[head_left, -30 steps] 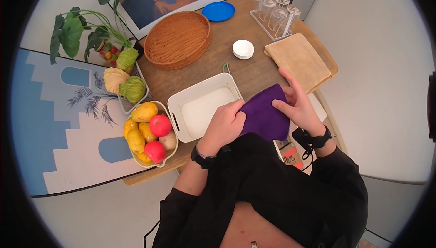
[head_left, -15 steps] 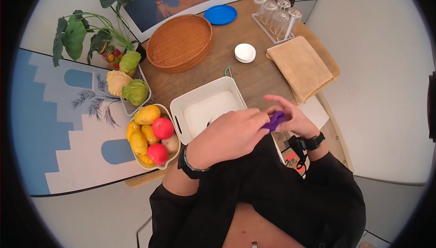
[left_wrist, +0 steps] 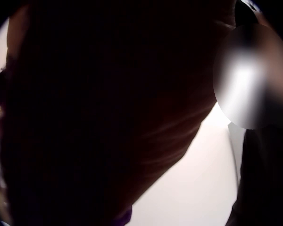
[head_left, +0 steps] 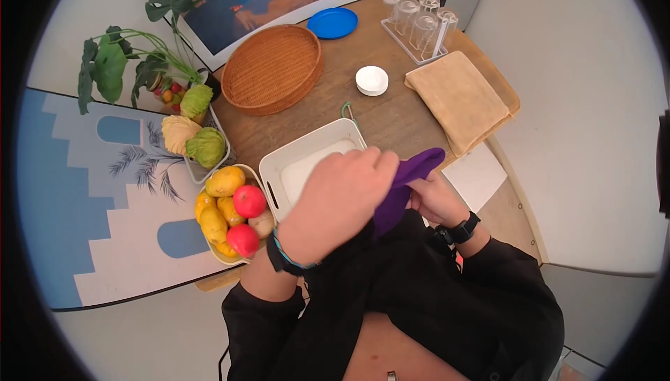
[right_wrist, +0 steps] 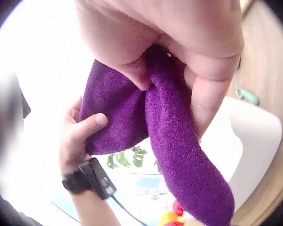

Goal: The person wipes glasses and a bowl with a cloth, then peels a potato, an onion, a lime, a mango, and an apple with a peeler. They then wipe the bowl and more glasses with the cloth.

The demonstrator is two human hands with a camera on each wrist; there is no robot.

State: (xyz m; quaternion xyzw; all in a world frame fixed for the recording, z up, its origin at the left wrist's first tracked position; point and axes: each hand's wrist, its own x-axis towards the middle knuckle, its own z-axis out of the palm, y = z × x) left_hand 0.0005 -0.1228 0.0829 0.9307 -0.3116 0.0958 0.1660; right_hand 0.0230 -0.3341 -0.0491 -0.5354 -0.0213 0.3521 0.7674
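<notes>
A purple cloth (head_left: 392,208) hangs between the two hands in front of the body, its upper part folded over to the right. My left hand (head_left: 345,189) grips the cloth from the left, back of the hand upward, hiding its own fingers in the head view. In the right wrist view, my right hand (right_wrist: 198,37) pinches a gathered fold of the fuzzy cloth between thumb and fingers. There the left thumb (right_wrist: 98,121) presses on the cloth's far edge. The left wrist view is mostly dark, with a bit of purple at the bottom.
A white bin (head_left: 293,154) stands close beyond the left hand. Left of it sits a bowl of potatoes and red produce (head_left: 249,202). Farther back are a wicker tray (head_left: 272,67), a white bowl (head_left: 372,81), a blue plate (head_left: 333,24), glasses (head_left: 423,31) and a tan folded cloth (head_left: 460,102).
The purple cloth went from spread flat between both hands to bunched small, then opened partly out again with a folded end sticking up. The left hand moved up over the bin's near side.
</notes>
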